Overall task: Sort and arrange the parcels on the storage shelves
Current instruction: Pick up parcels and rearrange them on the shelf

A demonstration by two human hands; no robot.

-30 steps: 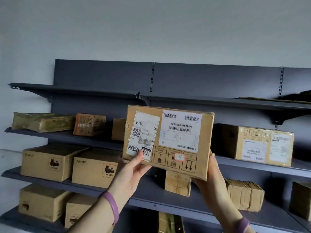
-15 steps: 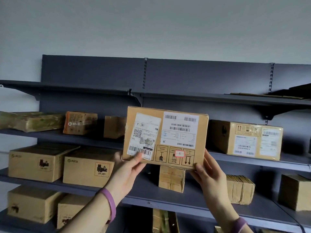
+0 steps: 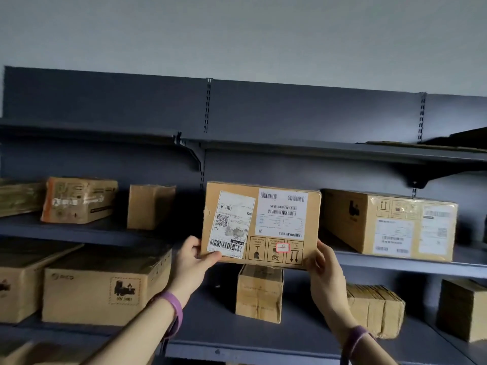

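I hold a flat cardboard parcel (image 3: 261,225) with white shipping labels and a small red-framed sticker upright in front of the second shelf (image 3: 400,264). My left hand (image 3: 193,262) grips its lower left corner, thumb on the front face. At the lower right corner my right hand (image 3: 322,272) holds the edge with the fingers behind the box. The parcel's bottom edge is level with the shelf's front lip, in the gap between a small plain box (image 3: 150,206) and a large labelled box (image 3: 390,225).
On the second shelf at left stand an orange-printed box (image 3: 79,200) and a taped flat parcel (image 3: 18,198). The shelf below carries two large boxes (image 3: 105,288), a small upright box (image 3: 259,293), a bundle (image 3: 374,309) and another box (image 3: 463,309). The top shelf (image 3: 290,148) holds flat cardboard at right.
Both hands have carried the parcel forward and to the right toward the second shelf. It now looks smaller and sits closer to the large labelled box.
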